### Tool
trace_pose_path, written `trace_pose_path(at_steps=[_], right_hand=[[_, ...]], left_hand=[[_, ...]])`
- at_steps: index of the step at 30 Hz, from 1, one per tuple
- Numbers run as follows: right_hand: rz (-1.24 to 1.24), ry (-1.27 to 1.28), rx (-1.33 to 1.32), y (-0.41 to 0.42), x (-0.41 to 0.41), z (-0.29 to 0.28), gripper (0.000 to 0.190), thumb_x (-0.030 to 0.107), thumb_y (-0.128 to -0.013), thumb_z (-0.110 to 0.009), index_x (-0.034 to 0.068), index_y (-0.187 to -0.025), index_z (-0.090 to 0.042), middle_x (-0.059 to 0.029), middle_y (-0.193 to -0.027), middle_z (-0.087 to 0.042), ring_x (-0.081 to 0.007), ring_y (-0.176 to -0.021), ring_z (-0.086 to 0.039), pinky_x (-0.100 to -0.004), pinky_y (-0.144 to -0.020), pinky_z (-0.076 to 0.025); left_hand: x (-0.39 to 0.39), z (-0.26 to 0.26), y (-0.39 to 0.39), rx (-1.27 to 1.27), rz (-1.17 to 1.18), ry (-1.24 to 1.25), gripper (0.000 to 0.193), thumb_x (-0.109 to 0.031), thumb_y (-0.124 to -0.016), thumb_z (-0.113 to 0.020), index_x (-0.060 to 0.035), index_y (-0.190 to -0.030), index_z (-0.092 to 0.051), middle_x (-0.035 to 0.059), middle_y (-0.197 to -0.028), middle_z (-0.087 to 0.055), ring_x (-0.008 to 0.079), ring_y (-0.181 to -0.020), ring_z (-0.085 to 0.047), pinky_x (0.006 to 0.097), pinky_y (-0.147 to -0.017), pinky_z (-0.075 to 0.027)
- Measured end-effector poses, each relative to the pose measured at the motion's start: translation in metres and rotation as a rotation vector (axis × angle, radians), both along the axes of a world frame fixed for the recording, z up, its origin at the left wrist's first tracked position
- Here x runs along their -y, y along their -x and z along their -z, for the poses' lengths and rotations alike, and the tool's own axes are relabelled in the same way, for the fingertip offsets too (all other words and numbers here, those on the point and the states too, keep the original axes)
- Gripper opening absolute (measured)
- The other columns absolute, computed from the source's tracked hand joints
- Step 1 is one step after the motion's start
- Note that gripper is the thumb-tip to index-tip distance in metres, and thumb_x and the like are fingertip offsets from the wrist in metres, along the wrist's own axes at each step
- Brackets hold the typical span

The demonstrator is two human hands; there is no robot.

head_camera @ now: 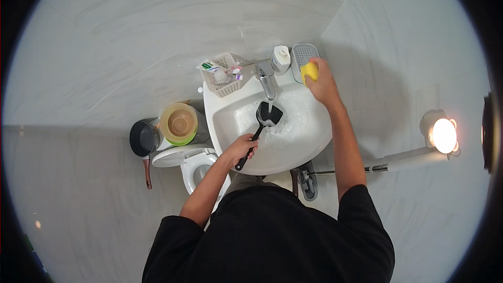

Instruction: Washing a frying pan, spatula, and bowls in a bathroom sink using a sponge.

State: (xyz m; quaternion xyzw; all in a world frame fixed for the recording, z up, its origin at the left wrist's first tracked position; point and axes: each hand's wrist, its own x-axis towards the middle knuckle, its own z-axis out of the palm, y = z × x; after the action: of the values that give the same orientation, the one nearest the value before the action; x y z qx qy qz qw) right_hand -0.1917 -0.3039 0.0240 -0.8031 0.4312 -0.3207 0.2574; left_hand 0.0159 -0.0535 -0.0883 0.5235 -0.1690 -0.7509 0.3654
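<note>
My left hand [241,149] grips the handle of a black spatula [269,113] over the white washbasin [220,124]. Water from the chrome faucet [266,79] runs onto the spatula's broad head, where some foam clings. Between the fingers of my right hand [324,83] is a yellow sponge [309,71]. That hand is at the basin's back right corner, over the front part of a grey perforated tray [305,53]. Suds and water cover part of the bowl.
A white pump bottle [281,60] and a plastic basket [228,91] of toiletries stand on the basin's back ledge. Left of it are a toilet [192,167], a dark pan [144,138] and stacked tubs [177,111]. A mop head [309,184] lies below the basin's right side.
</note>
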Motion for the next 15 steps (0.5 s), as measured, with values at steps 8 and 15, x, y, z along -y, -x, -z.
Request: trace_pose_path(at_steps=[8,15], right_hand=[[0.115,0.542,-0.105,-0.029,0.017,0.013,0.033,0.003,-0.081,-0.055,0.002,-0.114,-0.056,-0.0181,-0.121,-0.057,-0.0375,-0.113,-0.055,-0.0463,-0.096,-0.044],[0.322,-0.85,0.62,-0.066,-0.086,0.125,0.018,-0.008,-0.08,-0.046,0.003,-0.084,-0.059,-0.0059,-0.08,-0.06,-0.0158,-0.07,-0.059,-0.0282,-0.061,-0.051]], left_hand=[[0.028,0.004,-0.022,0.21,0.166,-0.008,0.019,-0.013,-0.094,-0.055,-0.0022,-0.109,-0.053,0.001,-0.076,-0.052,0.0079,-0.056,-0.049,0.0239,-0.045,-0.04],[0.036,-0.004,-0.032,0.339,0.311,0.069,0.013,-0.014,-0.094,-0.055,-0.0017,-0.095,-0.055,0.0017,-0.071,-0.051,0.0099,-0.053,-0.049,0.0265,-0.046,-0.041]])
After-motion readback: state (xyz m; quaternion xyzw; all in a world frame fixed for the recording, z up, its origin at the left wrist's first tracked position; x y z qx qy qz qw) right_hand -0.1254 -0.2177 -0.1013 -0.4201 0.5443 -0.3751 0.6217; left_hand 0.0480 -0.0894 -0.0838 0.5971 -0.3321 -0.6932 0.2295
